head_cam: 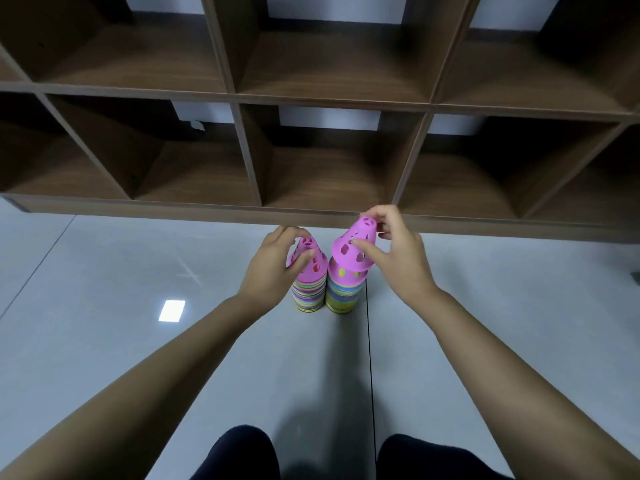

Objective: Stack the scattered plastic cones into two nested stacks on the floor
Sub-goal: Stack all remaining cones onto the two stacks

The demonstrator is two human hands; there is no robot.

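Note:
Two stacks of nested, many-coloured plastic cones stand side by side on the grey floor. The left stack [309, 292] is topped by a pink perforated cone [311, 263], and my left hand [277, 261] grips that cone near its tip with thumb and fingers. On the right stack [343, 294] a second pink cone [353, 252] sits tilted to the left, only partly seated. My right hand [394, 251] pinches this cone, with the thumb on its side and the fingers at its tip.
A dark wooden cubby shelf [318, 102] with empty compartments runs along the floor just behind the stacks. My knees [239, 452] are at the bottom edge. Grey floor tiles [138, 271] lie on both sides.

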